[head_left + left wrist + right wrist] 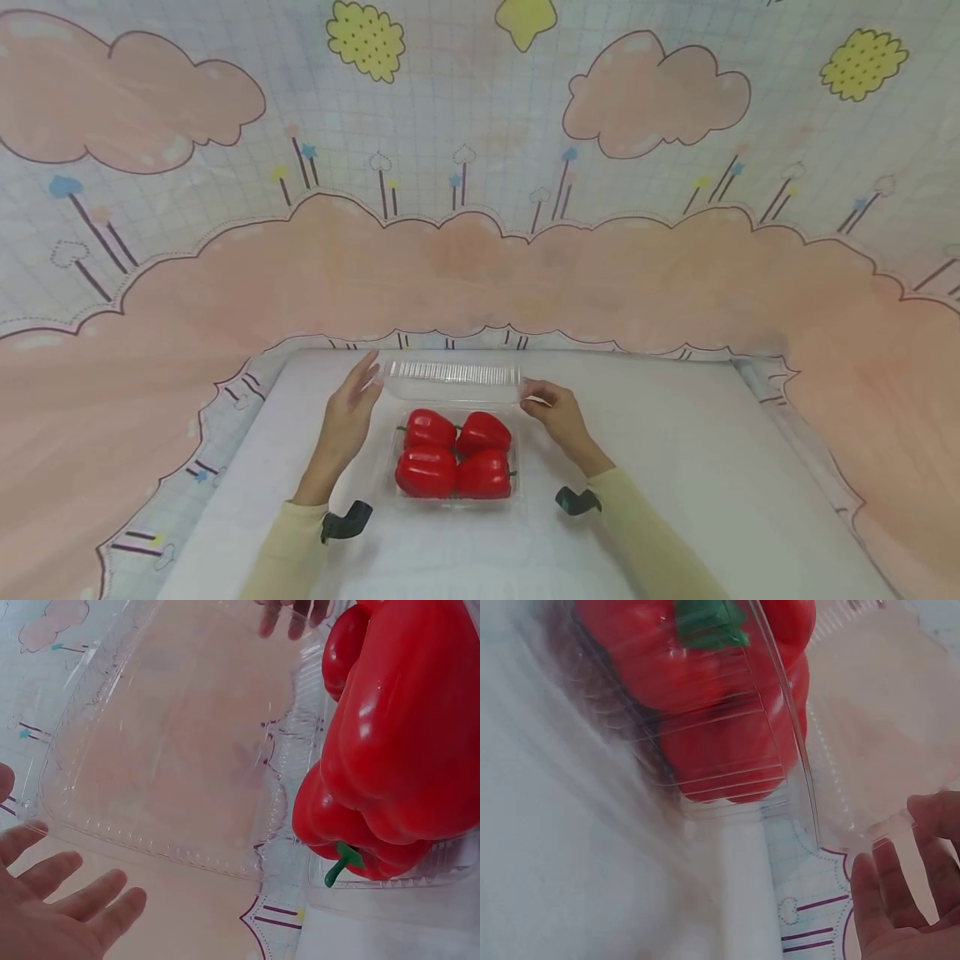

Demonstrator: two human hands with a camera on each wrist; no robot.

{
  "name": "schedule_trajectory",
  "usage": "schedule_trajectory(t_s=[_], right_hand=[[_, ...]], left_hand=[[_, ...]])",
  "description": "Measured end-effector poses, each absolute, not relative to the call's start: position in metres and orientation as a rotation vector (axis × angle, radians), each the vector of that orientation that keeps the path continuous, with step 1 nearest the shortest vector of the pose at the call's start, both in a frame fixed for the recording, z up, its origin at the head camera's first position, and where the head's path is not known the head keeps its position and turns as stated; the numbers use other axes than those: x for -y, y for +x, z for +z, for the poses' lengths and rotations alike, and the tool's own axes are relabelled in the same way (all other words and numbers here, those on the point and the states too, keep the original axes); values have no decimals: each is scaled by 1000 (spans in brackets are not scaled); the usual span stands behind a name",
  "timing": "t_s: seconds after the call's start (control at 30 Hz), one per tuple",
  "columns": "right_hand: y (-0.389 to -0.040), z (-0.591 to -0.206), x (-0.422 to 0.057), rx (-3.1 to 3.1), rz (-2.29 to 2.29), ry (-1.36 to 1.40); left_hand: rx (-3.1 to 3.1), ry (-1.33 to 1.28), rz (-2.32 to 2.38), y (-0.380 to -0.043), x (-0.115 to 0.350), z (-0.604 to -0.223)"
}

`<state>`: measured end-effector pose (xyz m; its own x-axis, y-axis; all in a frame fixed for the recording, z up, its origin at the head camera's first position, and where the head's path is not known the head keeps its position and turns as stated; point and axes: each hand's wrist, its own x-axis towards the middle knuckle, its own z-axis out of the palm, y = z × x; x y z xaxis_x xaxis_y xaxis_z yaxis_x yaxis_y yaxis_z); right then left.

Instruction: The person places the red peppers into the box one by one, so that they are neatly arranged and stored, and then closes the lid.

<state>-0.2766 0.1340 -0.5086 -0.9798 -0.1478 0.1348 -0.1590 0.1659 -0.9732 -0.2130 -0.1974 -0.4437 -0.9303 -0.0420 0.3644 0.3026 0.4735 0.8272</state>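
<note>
Several red bell peppers [426, 472] with green stems sit in the base of a clear plastic clamshell box [455, 503]. Its hinged lid [450, 385] stands raised at the far side, tilted back. At the lid's left edge is my left hand [349, 412], fingers straight and spread; in the left wrist view one fingertip [30, 829] meets the lid's corner. My right hand [557, 417] pinches the lid's right edge between thumb and bent fingers, as the right wrist view also shows. The left wrist view shows one pepper's green stem [343, 862] close up.
The box stands on a white table [712, 467]. Behind and around the table hangs a curtain [480, 275] printed with peach clouds. Dark wrist mounts [347, 522] sit at both sleeves.
</note>
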Motion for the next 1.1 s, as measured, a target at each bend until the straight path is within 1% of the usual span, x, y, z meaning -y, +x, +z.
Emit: schedule_trajectory(t_s=[0.27,0.5,0.8,1.1], right_hand=[[-272,-512,-131,2376,1964,356],[-261,-505,-129,2485,1840,354],[-244,-495,-133,2532,1738,282],[-218,-479,-139,2632,1752,259]], left_hand=[[2457,-174,-1416,-212,193,-445],[2435,-98,-1432,-210,195,-447],[2577,-25,-1368,-196,197,-445],[2643,-84,-1306,-181,204,-452]])
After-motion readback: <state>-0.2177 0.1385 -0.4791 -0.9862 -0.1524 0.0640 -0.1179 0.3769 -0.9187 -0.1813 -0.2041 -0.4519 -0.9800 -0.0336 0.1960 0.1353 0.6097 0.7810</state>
